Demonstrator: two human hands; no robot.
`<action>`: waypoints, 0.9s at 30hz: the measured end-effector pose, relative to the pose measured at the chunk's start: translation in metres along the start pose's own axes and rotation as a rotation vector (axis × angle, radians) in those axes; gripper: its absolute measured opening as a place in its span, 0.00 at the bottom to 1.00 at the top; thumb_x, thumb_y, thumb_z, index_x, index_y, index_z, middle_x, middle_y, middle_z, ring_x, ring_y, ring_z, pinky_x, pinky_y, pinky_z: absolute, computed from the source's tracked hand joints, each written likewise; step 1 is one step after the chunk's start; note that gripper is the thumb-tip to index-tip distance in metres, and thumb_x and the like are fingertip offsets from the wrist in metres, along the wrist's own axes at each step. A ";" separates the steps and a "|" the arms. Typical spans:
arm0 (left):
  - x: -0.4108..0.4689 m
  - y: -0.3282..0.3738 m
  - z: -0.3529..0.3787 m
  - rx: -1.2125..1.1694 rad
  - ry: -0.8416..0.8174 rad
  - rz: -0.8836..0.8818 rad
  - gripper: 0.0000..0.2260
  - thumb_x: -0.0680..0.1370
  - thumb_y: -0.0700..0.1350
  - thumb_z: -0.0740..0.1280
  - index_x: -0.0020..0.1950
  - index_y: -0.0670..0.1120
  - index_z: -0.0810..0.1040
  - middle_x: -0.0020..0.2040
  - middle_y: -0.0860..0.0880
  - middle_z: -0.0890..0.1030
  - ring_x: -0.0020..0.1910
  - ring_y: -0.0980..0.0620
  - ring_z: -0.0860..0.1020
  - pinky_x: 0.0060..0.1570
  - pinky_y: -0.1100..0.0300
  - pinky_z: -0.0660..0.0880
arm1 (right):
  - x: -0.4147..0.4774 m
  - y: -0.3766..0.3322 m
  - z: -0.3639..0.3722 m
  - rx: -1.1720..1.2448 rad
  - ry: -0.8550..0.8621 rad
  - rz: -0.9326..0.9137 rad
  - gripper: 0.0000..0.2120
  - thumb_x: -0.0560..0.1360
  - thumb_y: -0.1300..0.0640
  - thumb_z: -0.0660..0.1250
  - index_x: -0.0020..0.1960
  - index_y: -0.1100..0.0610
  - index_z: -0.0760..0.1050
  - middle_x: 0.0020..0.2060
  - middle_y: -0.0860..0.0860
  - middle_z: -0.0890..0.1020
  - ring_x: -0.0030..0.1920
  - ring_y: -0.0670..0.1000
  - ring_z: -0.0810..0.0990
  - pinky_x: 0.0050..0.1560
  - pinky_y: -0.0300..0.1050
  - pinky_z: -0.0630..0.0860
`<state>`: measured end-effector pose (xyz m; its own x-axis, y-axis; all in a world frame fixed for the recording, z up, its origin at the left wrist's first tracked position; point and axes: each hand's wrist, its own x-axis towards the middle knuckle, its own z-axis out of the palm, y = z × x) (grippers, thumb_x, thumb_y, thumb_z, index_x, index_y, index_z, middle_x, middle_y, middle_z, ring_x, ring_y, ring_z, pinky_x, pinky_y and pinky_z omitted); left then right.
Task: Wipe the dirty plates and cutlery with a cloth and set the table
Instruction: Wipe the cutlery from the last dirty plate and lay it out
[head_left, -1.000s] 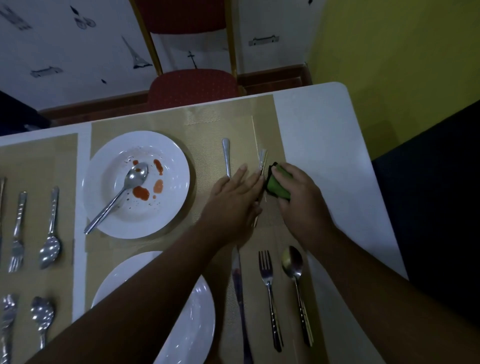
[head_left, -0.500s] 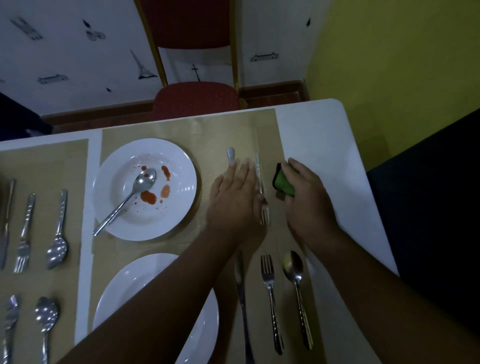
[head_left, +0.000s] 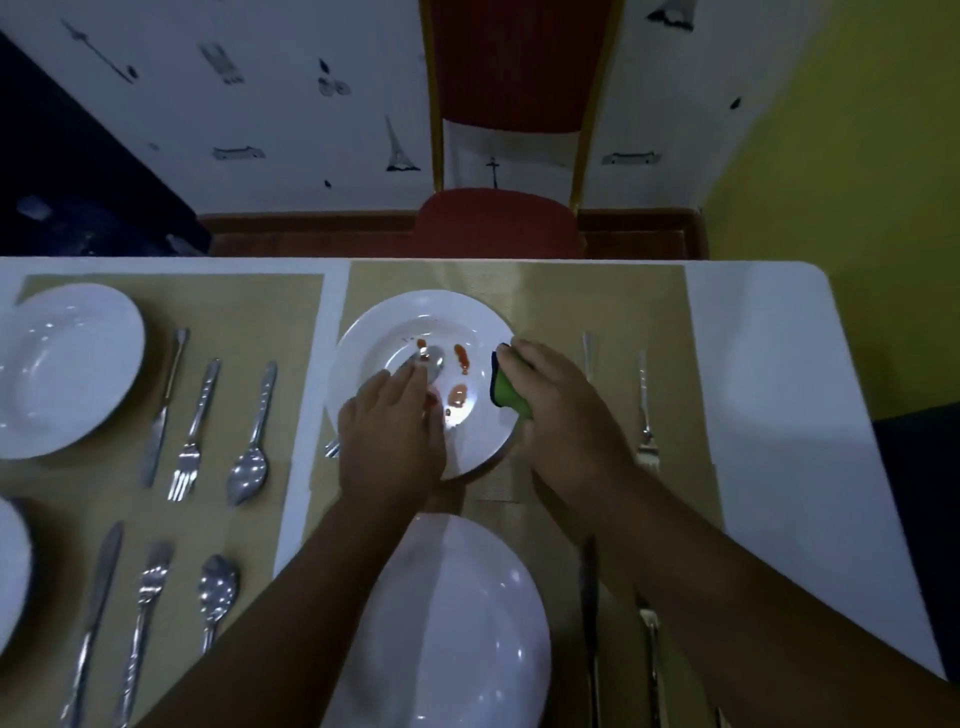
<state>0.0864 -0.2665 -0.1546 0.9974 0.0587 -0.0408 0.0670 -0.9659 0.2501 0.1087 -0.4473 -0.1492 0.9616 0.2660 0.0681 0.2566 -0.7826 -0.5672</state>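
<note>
On the desk (head_left: 769, 364), far mat: sauce-smeared plate (head_left: 384, 322). Left hand (head_left: 389, 436) laid over the spoon (head_left: 434, 358) in it, fingers (head_left: 405, 379) together, nearly straight. Right hand (head_left: 566, 415) at the plate's right rim, fingers clamped on a green cloth (head_left: 509, 395).

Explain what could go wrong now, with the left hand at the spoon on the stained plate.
1. The spoon lies among red sauce stains; lifted carelessly by the left hand, it may drip onto the placemat or the clean plate nearby.
2. The right hand holds the green cloth bunched, so it might smear the sauce rather than lift it.
</note>
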 end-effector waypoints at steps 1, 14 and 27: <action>0.002 -0.011 -0.002 0.011 0.019 -0.034 0.17 0.79 0.47 0.66 0.67 0.46 0.78 0.66 0.45 0.80 0.65 0.41 0.75 0.62 0.41 0.71 | 0.005 -0.006 0.007 -0.001 -0.012 -0.024 0.32 0.71 0.73 0.64 0.73 0.58 0.65 0.71 0.55 0.68 0.71 0.54 0.63 0.70 0.43 0.59; 0.029 -0.062 -0.013 -0.193 -0.179 -0.198 0.11 0.81 0.47 0.64 0.49 0.42 0.82 0.45 0.45 0.80 0.47 0.44 0.78 0.43 0.56 0.69 | 0.021 -0.045 0.039 0.232 0.136 0.249 0.30 0.71 0.71 0.63 0.71 0.54 0.69 0.68 0.50 0.70 0.68 0.47 0.66 0.64 0.26 0.58; 0.001 -0.064 -0.052 -0.938 -0.498 -0.441 0.13 0.84 0.45 0.60 0.49 0.49 0.84 0.35 0.51 0.79 0.28 0.58 0.71 0.31 0.61 0.65 | 0.045 -0.048 0.042 -0.044 -0.042 -0.024 0.29 0.70 0.75 0.63 0.70 0.61 0.69 0.70 0.55 0.70 0.70 0.54 0.67 0.70 0.50 0.66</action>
<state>0.0842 -0.1915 -0.1205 0.7762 0.0366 -0.6294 0.6082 -0.3065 0.7322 0.1358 -0.3741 -0.1539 0.9505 0.3074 0.0458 0.2841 -0.7994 -0.5293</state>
